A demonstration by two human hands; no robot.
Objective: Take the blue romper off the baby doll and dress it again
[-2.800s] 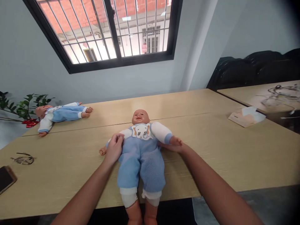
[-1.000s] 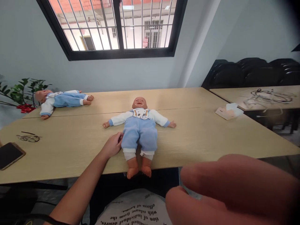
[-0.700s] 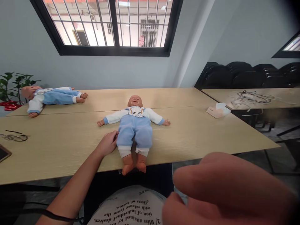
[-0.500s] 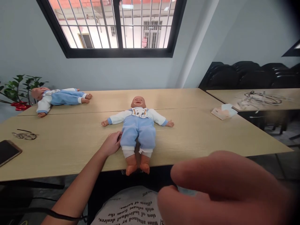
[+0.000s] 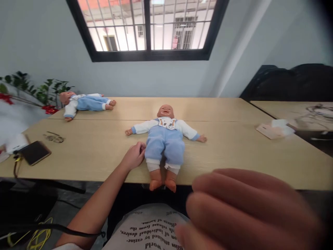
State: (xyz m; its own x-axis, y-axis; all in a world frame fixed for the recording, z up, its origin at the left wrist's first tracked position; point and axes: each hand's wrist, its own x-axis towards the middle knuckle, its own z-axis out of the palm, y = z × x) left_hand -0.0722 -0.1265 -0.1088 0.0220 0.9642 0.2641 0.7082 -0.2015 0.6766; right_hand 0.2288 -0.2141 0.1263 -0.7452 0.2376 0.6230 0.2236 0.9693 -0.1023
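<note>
Doll [image 5: 165, 144] w/ blue romper, face-up, arms out, feet past table [image 5: 234, 156] edge

Bench [image 5: 234, 156]: second doll [image 5: 85, 103] lying far left; eyeglasses [image 5: 54, 138] near dark phone [image 5: 35, 152]; tissue pack [image 5: 273, 127] at right. Plant [image 5: 39, 92] behind.

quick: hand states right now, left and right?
Left hand: fingers curled against the near baby doll's hip; grip cannot be told.
Right hand: open, blurred close to the camera, nothing visible in it.

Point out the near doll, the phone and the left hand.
near doll [image 5: 164, 147]: head view, blue trouser front.
phone [image 5: 35, 152]: head view, dark screen.
left hand [image 5: 134, 157]: head view, back of hand.
</note>
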